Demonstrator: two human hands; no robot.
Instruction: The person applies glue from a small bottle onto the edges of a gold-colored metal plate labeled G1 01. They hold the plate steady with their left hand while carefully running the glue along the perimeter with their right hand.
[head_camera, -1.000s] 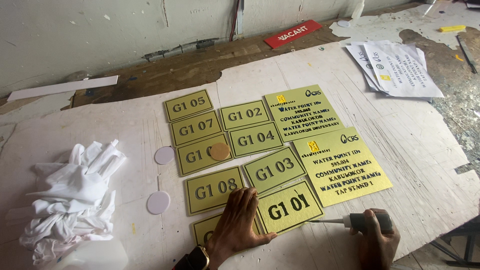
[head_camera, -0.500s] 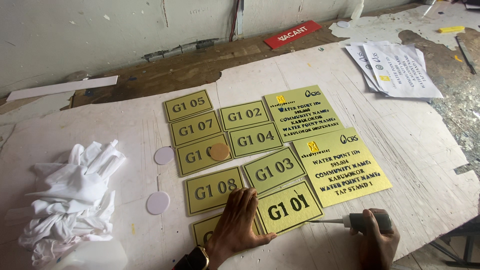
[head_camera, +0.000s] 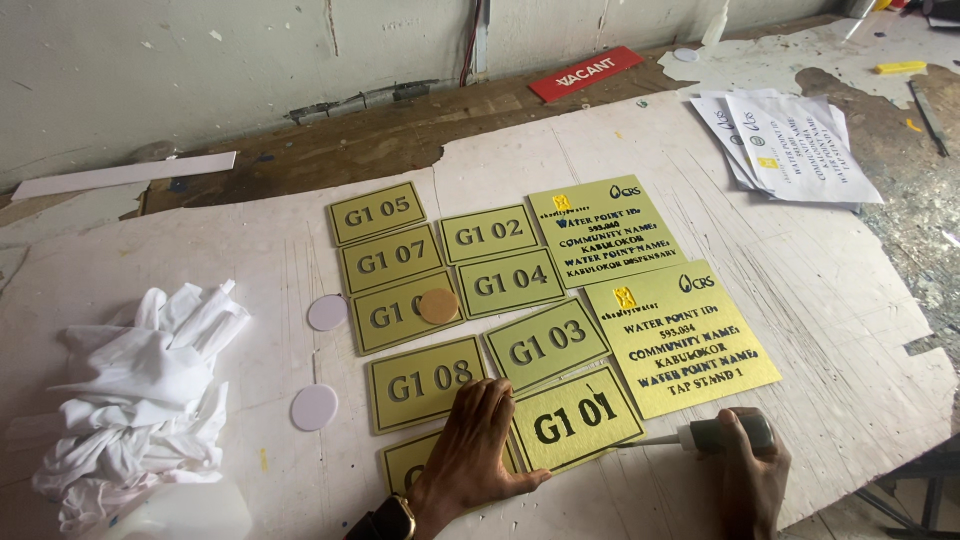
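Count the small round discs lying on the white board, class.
3: one pale disc left of the gold plates, another pale disc below it, and a tan disc lying on a gold plate. None seems hidden.

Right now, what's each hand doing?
Left hand: open, flat, pressing on the gold plates.
Right hand: closed around a small dark applicator bottle.

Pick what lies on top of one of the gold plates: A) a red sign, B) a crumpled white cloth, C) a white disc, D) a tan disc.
D: the tan disc rests on a gold plate in the left column, while the white discs lie on the board beside the plates.
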